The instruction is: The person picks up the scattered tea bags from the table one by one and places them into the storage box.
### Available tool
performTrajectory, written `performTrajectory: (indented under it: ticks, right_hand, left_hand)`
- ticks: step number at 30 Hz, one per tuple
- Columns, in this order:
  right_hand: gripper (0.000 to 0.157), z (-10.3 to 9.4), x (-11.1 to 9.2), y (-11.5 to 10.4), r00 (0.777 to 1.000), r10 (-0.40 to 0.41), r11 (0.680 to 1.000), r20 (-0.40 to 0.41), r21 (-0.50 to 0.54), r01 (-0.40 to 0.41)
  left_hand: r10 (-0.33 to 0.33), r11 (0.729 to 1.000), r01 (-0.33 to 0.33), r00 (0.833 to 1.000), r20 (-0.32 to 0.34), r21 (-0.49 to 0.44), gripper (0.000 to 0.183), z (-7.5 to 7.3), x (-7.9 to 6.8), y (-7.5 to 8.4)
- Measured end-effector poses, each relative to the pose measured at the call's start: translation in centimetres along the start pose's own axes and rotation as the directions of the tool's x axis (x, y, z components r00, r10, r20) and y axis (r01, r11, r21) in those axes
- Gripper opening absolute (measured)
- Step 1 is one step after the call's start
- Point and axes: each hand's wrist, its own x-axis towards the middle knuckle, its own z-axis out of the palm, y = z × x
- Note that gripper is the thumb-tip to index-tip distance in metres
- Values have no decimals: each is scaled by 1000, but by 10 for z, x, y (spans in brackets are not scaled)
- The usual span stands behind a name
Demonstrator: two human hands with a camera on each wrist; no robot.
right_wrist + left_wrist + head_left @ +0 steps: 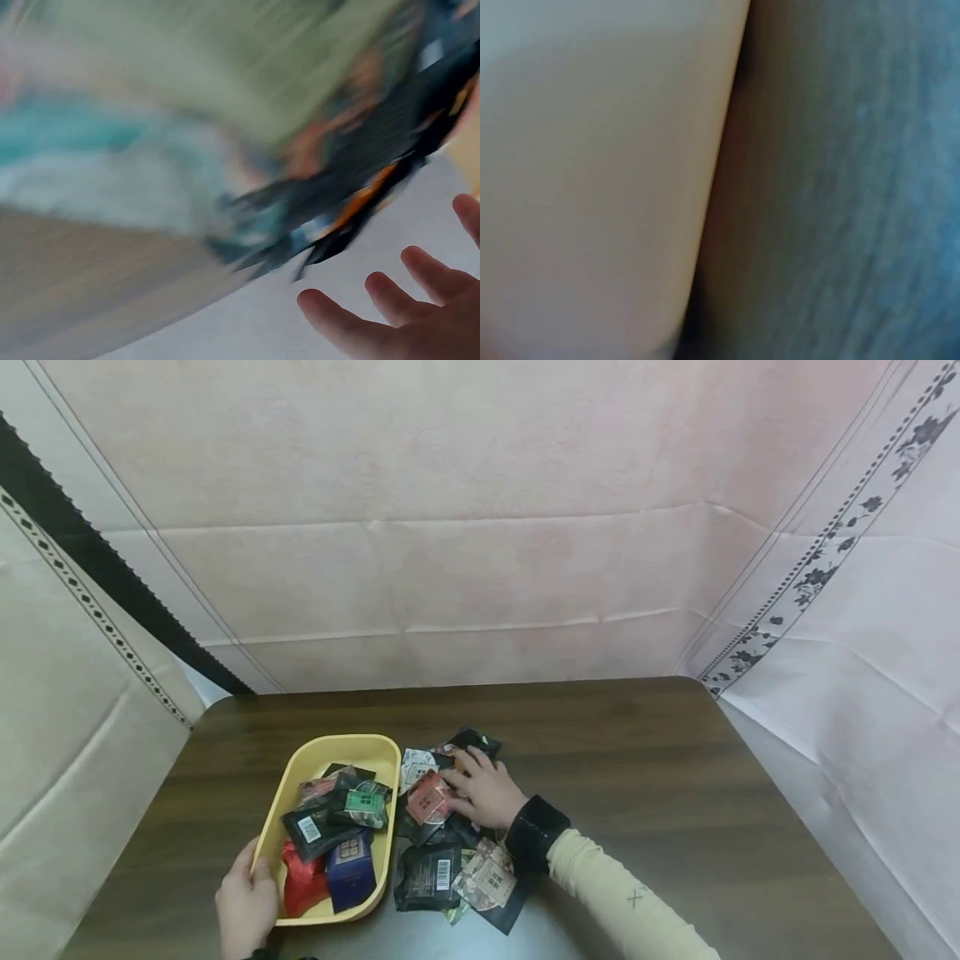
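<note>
At the lower left of the head view, my left hand (pixel 246 903) grips the near left edge of a yellow plastic bin (pixel 309 762). Inside the bin lie several dark sachets, a green-labelled sachet (pixel 365 803), a red packet (pixel 303 883) and a blue box-like packet (pixel 351 870). My right hand (pixel 487 789) is over a heap of sachets beside the bin, fingers spread, close to a red-labelled sachet (pixel 429 799). Those spread fingers (pixel 341 319) also show in the right wrist view, near blurred sachets (pixel 225 67). The left wrist view is blurred, with a pale surface filling its left side.
Nearer the front of the heap lie a black sachet with a barcode (pixel 427 878) and a beige-labelled sachet (pixel 491 883). A dark brown wooden table (pixel 637 752) carries everything. Pale cloth (pixel 480 577) hangs behind and at both sides.
</note>
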Motion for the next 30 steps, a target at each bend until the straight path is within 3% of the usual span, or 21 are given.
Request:
performTrajectory:
  ticks: [6,11,18,21,25,30]
  right_hand:
    - [52,6,7,18,999,54,998,10,-17,-53]
    - [69,12,13,8,998,-62,995,33,-74,64]
    - [84,23,28,-18,970,-212,957,119,-174,230]
    - [79,26,34,-23,963,-243,934,115,-241,265]
    - [61,28,37,-26,958,-271,906,94,-311,287]
    - [35,29,37,-24,962,-263,911,68,-312,271]
  left_hand:
    - [11,1000,-10,1000,13,-4,38,4,-1,-2]
    - [5,1000,-5,1000,7,-1,39,3,-1,-1]
    - [-11,1000,11,1000,7,4,39,1,-3,0]
    - [-8,1000,8,1000,3,1,39,1,-3,0]
    - [-9,1000,9,1000,0,-3,39,1,-3,0]
    - [-23,1000,23,1000,1,1,40,-1,-1,1]
